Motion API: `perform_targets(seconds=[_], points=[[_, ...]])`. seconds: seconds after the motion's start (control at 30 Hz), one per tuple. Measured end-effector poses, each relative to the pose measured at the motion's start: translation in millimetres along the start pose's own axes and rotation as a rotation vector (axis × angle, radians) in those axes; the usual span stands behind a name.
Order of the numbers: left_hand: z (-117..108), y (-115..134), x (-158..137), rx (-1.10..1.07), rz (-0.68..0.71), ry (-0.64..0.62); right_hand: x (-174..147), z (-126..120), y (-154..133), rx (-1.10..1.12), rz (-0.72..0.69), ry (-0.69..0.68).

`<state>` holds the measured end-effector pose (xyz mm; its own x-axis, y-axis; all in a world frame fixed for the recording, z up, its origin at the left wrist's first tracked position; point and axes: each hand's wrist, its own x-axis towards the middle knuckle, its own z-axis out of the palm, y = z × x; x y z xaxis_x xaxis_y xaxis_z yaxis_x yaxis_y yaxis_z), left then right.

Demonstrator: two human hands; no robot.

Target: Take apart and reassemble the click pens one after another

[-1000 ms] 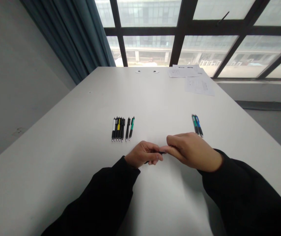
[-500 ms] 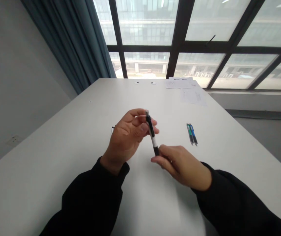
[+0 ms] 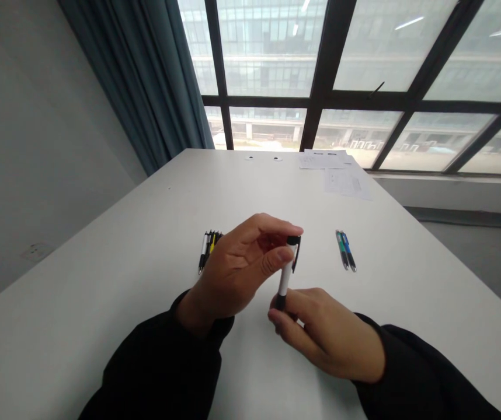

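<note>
A white pen (image 3: 285, 279) with a black top, black clip and black grip stands nearly upright between my two hands, above the table. My left hand (image 3: 242, 262) has its thumb against the barrel and its index finger over the pen's top end. Lower down, my right hand (image 3: 324, 332) pinches the black grip end, and the tip is hidden by the fingers. Beyond my left hand lies a group of several pens (image 3: 206, 248), white, black and yellow, partly covered by that hand. To the right lie a green pen (image 3: 342, 249) and a blue pen (image 3: 349, 252), side by side.
The white table (image 3: 145, 280) stretches away to the window (image 3: 272, 70). Sheets of paper (image 3: 333, 169) lie at its far right corner. A blue curtain (image 3: 145, 81) hangs at the left, beside a grey wall with a socket (image 3: 37, 251).
The pen has turned about its length, its clip now facing right. My left index finger has moved onto its top. Both hands sit lower in view, and more of the left pen group shows.
</note>
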<state>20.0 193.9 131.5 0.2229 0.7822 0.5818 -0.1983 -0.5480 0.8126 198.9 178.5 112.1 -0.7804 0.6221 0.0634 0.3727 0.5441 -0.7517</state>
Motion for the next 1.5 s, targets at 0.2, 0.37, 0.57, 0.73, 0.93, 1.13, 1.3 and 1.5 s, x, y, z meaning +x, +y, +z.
perform_targets(seconds=[0.2,0.37,0.57,0.73,0.93,1.13,1.3,1.5], points=[[3,2,0,0.157,0.064,0.056,0,5,4,-0.065,-0.012,0.070],[-3,-12,4,0.240,-0.028,0.220,4,22,14,-0.289,-0.018,0.294],[-9,-56,11,0.176,-0.214,0.335,2,48,50,-0.611,0.005,0.491],[9,-117,-9,0.261,-0.423,0.452,-13,45,101,-0.761,0.364,0.390],[29,-160,-40,0.214,-0.622,0.116,-28,16,144,-0.817,0.801,0.319],[21,-158,-40,0.167,-0.709,0.038,-25,-5,160,-0.777,0.906,0.279],[18,-156,-38,0.165,-0.725,0.000,-28,-10,164,-0.742,0.958,0.259],[18,-154,-39,0.172,-0.727,-0.020,-30,-15,165,-0.737,0.988,0.256]])
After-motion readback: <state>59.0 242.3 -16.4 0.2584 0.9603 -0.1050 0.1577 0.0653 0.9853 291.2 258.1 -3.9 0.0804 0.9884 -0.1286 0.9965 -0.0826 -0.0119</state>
